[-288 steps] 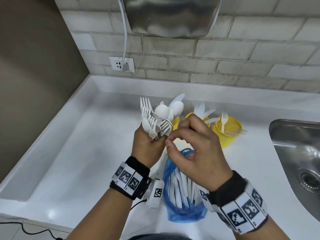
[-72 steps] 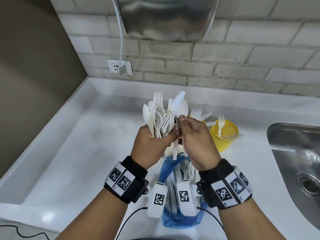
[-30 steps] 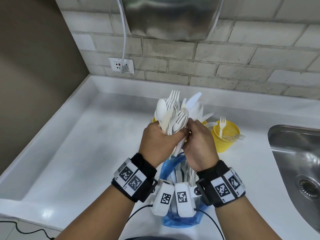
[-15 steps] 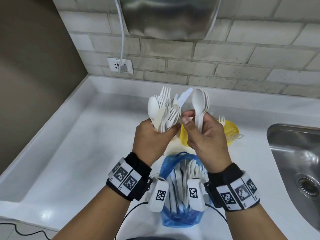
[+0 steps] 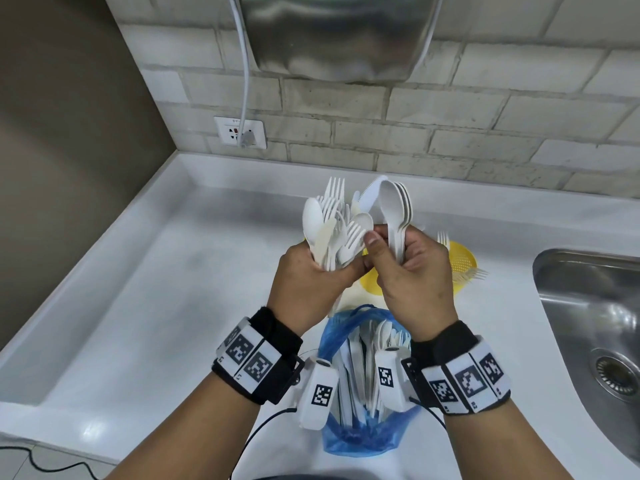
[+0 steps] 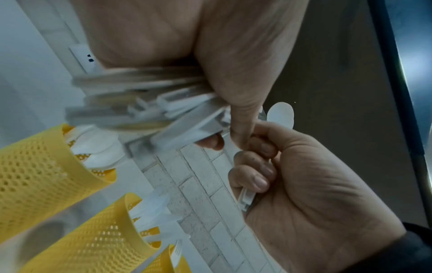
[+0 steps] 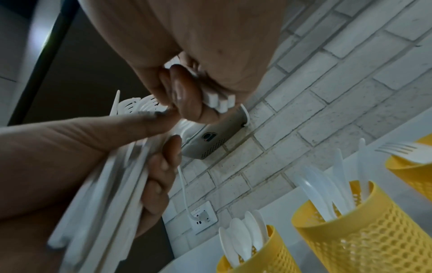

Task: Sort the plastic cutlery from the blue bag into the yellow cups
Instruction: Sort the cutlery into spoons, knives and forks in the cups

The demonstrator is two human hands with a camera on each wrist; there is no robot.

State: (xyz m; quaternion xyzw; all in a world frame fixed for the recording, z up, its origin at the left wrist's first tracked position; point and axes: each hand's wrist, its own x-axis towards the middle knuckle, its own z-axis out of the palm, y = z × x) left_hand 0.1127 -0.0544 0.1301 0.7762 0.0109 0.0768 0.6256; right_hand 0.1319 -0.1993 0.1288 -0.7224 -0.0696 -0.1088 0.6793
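Observation:
My left hand grips a mixed bundle of white plastic cutlery, forks, spoons and a knife, heads up. My right hand holds a stack of white spoons by their handles, and its thumb touches the bundle. Both hands are raised above the blue bag, which stands on the counter with more cutlery inside. Three yellow mesh cups stand behind the hands: one with spoons, one with knives, one with forks. In the head view only part of the yellow cups shows.
The white counter runs left to a raised edge, and a steel sink lies to the right. A brick wall carries a socket with a white cable and a metal dryer overhead.
My right hand has pulled a stack of spoons out of the left hand's bundle and now holds them apart to the right. The left hand keeps its bundle.

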